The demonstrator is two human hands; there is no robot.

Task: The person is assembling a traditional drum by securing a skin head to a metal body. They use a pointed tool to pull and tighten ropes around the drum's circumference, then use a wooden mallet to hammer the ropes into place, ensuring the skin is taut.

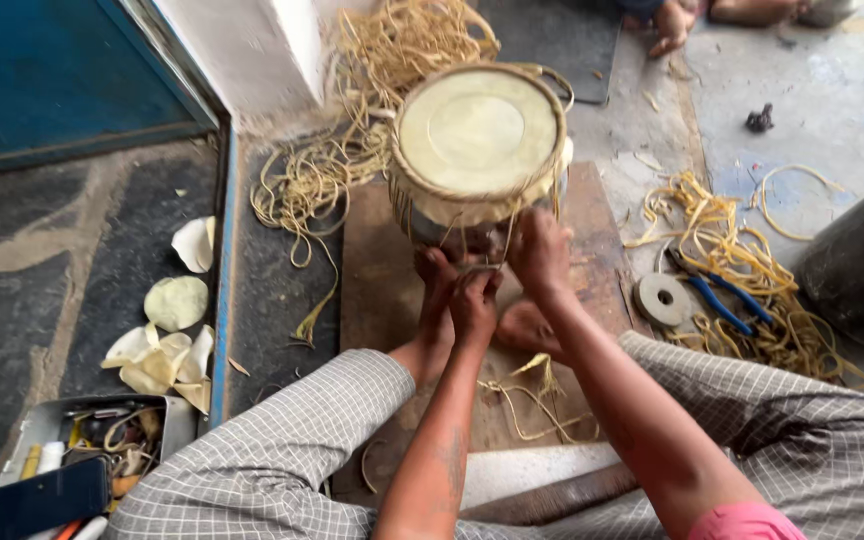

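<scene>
On a wooden board (592,250) between the seated person's bare feet stands one small drum (477,150), skin head up, tilted slightly away. Left hand (474,305) and right hand (540,252) meet at its near lower edge, both closed on a pale lacing strap (530,190) that runs up the shell. Judged risk: if the pull is uneven the strap may slip or snap, or the drum may tip off the feet bracing it. Count: one drum, two hands, one blue-handled pliers (722,300), one grey disc (663,298), one tool tray (92,435), several cut skin scraps (174,302), two loose strap heaps (352,130), the second lying beside the pliers
</scene>
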